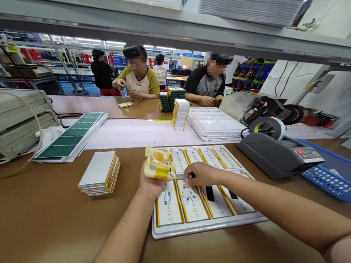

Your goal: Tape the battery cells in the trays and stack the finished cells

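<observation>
Head view: left hand (151,182) clutches one yellow-taped white plastic piece (159,163) over the far-left corner of a white tray (207,228); right hand (202,174), fingers pinched together, touches one of eight yellow-edged flat battery cells (191,201) lying in it.

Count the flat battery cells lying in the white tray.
8 in the tray: four in the back row, partly under the left hand and right hand; four in the front row.

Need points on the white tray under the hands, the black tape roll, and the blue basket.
White tray (201,228): head view, on its front rim.
Black tape roll (268,121): head view, on its upper curve.
Blue basket (337,161): head view, on its near rim.
</observation>
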The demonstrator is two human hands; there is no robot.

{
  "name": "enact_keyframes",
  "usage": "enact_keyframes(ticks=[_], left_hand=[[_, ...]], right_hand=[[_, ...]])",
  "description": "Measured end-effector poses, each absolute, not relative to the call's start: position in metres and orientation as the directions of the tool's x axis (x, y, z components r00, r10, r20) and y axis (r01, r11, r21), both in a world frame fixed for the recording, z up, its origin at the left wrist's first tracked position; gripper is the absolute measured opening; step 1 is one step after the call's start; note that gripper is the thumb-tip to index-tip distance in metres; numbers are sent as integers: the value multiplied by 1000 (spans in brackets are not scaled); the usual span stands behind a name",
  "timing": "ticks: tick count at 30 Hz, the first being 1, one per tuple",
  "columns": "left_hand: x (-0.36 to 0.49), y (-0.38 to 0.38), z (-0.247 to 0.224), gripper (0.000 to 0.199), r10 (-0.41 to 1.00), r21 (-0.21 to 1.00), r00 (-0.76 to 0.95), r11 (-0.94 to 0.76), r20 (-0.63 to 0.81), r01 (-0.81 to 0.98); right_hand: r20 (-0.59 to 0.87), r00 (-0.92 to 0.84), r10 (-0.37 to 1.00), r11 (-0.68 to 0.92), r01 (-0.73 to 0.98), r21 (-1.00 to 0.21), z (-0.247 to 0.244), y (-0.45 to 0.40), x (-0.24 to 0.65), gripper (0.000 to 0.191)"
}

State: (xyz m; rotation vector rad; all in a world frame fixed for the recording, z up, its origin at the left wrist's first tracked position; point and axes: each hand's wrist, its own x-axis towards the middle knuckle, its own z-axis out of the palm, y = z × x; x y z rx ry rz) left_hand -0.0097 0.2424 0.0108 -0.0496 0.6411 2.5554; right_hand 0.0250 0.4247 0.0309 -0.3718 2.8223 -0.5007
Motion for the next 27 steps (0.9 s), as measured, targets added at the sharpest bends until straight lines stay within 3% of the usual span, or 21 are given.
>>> enact_keyframes(ticks=[6, 12, 14, 19, 24, 27], left_hand=[[-13, 244, 6, 16, 486, 419, -866, -766, -118, -487], [-12, 244, 5, 19, 491, 385, -864, -780, -111, -493], [-11, 242, 4, 19, 471, 363, -879, -808, -76, -465], [-12, 237, 4, 22, 422, 323, -906, -853, -35, -410], [-12, 239, 4, 19, 405, 310, -912, -860, -67, -405], [-12, 240, 4, 18, 416, 301, -907, -858, -68, -417]], right_hand=[[-229, -912, -341, 883, -228, -411, 29, 423, 29, 24], [-313, -749, -583, 698, -266, -665, 30, 417, 23, 26], [-269, -811, -519, 727, -253, -639, 28, 406, 18, 23], [-114, -970, -216, 905, -156, -396, 20, 377, 12, 22], [-198, -900, -389, 887, -308, -345, 26, 372, 16, 20], [-149, -944, -293, 921, -237, -309, 29, 375, 15, 17]])
